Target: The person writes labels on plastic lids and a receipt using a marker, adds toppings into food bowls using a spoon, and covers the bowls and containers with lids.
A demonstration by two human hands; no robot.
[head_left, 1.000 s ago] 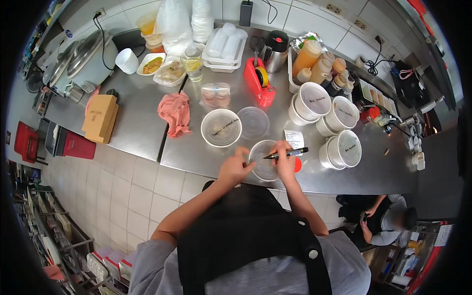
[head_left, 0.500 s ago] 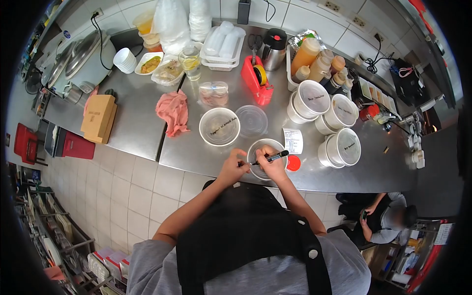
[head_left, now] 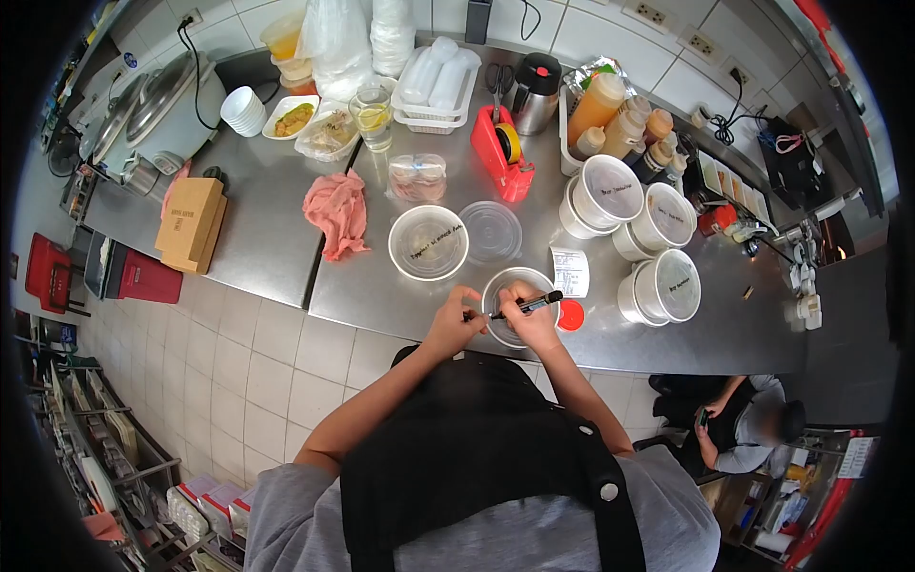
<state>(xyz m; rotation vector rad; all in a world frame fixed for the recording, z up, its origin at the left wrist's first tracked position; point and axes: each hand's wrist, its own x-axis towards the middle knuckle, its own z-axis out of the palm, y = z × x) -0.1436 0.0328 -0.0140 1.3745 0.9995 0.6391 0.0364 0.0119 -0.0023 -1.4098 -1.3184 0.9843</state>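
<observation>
My right hand (head_left: 529, 322) grips a black marker (head_left: 541, 301), its tip pointing down and left over the clear lid of a round white tub (head_left: 491, 282). At the tub's left rim is my left hand (head_left: 456, 322), its fingers curled around a small dark item I cannot make out. Both hands partly cover this lid. Behind them stands another lidded tub (head_left: 428, 243) with black handwriting on top. A loose clear lid (head_left: 491, 233) lies beside it. To the right of my hands are a printed slip (head_left: 570, 274) and a red cap (head_left: 570, 316).
Several stacked, labelled tubs (head_left: 667, 286) stand at right, below a basket of sauce bottles (head_left: 599, 107). A red tape dispenser (head_left: 501, 162), a pink cloth (head_left: 335, 214) and a cardboard box (head_left: 193, 224) are also on the counter. A person (head_left: 739, 419) sits at lower right.
The view has shifted very slightly. The marker tip has moved a little to the right over the lid; both hands otherwise keep their positions.
</observation>
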